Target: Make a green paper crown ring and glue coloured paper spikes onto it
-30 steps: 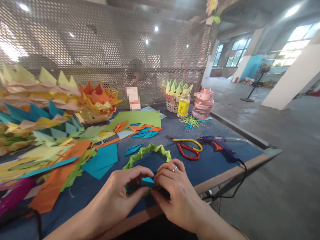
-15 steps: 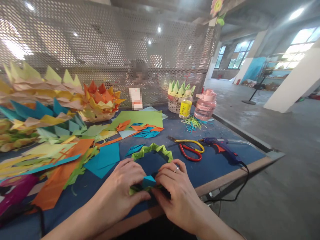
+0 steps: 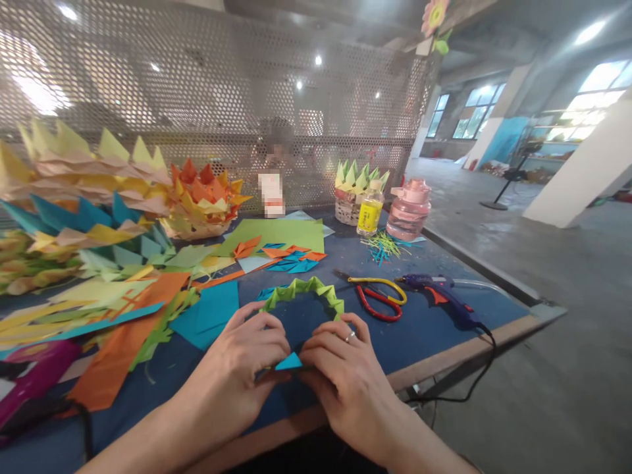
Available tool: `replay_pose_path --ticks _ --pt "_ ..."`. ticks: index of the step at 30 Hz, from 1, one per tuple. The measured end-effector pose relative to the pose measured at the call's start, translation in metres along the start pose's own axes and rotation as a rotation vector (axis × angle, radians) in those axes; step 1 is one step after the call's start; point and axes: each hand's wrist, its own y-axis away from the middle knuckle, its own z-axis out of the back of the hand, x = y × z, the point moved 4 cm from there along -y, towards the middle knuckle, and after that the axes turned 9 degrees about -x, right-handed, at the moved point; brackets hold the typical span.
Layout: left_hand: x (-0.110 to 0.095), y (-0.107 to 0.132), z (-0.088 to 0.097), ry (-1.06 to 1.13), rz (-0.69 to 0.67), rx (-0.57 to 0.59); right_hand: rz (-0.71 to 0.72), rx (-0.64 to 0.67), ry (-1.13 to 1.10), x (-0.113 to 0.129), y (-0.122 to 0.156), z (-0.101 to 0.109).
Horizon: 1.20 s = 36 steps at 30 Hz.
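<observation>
A ring of folded green paper (image 3: 307,288) stands near the table's front edge, its zigzag far side showing beyond my hands. A blue folded paper piece (image 3: 289,361) shows as a small triangle at the ring's near side, between my hands. My left hand (image 3: 249,359) is closed on the ring's near left part, thumb below and fingers over it. From the other side my right hand (image 3: 343,362), wearing a ring on one finger, pinches the near right part. My fingers hide most of the near side. Loose blue folded pieces (image 3: 269,292) lie just behind the paper ring.
Scissors (image 3: 378,297) and a blue glue gun (image 3: 439,296) lie to the right; a magenta glue gun (image 3: 37,382) lies at left. Folded paper crowns (image 3: 205,197) and paper strips fill the left side. A yellow-labelled bottle (image 3: 369,214) and pink jug (image 3: 409,210) stand behind.
The blue piece between my hands has tipped, showing less of its face. My left fingers have shifted and its thumb has dropped from sight. The view has moved slightly.
</observation>
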Motion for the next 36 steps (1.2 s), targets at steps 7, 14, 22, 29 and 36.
replay_pose_path --ticks 7,14,22,29,36 --pt "0.005 -0.004 0.003 -0.122 -0.007 0.14 0.006 0.016 0.02 0.0 -0.005 -0.005" --pt "0.014 -0.009 0.006 -0.094 0.07 0.235 -0.02 0.055 0.026 -0.001 -0.006 -0.011" --pt "0.015 -0.011 0.006 -0.08 0.074 0.285 -0.022 -0.027 -0.067 -0.003 -0.004 -0.002" --pt "0.014 -0.011 0.018 -0.015 0.127 0.236 0.007 -0.079 -0.039 -0.002 -0.003 -0.001" --pt "0.008 -0.012 0.031 0.034 0.113 0.204 0.077 -0.15 0.058 0.003 0.0 0.0"
